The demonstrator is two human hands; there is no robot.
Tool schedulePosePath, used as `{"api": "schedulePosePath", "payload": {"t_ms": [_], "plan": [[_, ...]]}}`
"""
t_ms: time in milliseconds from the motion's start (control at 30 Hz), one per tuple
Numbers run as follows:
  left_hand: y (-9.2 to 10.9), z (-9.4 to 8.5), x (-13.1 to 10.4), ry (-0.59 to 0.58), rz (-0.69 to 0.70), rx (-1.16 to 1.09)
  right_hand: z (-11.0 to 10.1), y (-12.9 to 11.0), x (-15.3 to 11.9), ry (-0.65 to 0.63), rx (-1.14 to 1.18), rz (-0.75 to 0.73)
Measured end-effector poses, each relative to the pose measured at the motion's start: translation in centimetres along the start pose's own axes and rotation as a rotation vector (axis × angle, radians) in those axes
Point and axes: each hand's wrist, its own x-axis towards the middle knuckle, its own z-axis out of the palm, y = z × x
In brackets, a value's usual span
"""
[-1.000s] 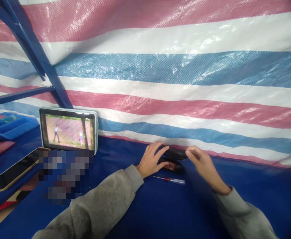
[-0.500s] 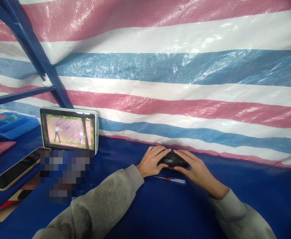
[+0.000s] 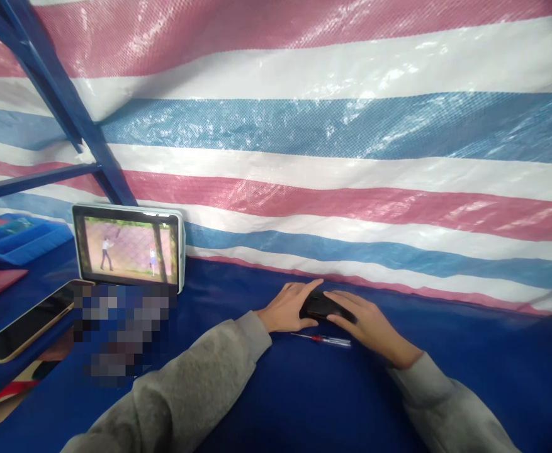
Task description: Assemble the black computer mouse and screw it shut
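A black computer mouse point(image 3: 320, 306) is low over the blue tabletop, between my two hands. My left hand point(image 3: 289, 307) cups its left end, thumb along the near side and index finger stretched out past the far edge. From the right, my right hand point(image 3: 367, 321) grips the mouse, fingers across the top and thumb on the near side. Part of the mouse is hidden under these fingers. Just in front of it lies a small screwdriver point(image 3: 332, 341) with a clear handle, a red collar and a thin shaft pointing left.
A tablet point(image 3: 127, 248) playing a video leans at the back left. Near it lie a phone point(image 3: 33, 324), a blue divided tray point(image 3: 25, 242) and a pixelated patch. A striped plastic sheet point(image 3: 332, 126) hangs behind the blue tabletop point(image 3: 313, 396). A blue metal frame point(image 3: 63, 100) stands at upper left.
My left index finger has lifted and straightened away from the mouse. My right hand has shifted slightly left, and the mouse has turned a little. The screwdriver stays where it was.
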Motion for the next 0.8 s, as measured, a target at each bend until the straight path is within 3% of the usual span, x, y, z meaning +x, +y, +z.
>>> {"api": "schedulePosePath", "payload": {"t_ms": [233, 800], "plan": [[0.11, -0.03, 0.04, 0.008, -0.03, -0.005, 0.9, 0.24, -0.33, -0.048, -0.01, -0.017], [0.18, -0.14, 0.07, 0.0, -0.045, -0.007, 0.65, 0.12, -0.3, -0.13, -0.048, -0.035]]}}
